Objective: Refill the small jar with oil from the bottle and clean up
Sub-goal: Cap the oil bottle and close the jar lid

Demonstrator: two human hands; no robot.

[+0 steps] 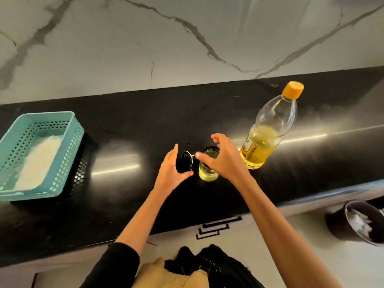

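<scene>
both hands flank the jar (207, 175) on the counter (124, 125), likely to shut its lid (186, 157); left hand (171, 170) spread wide; right hand (222, 159) loosely spread above the rim, gripping nothing; bottle (268, 132) capped alongside, so pouring seems done

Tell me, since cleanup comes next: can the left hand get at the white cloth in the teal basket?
Probably yes: the left hand holds nothing, the white cloth lies uncovered in the basket, with bare counter between.
</scene>
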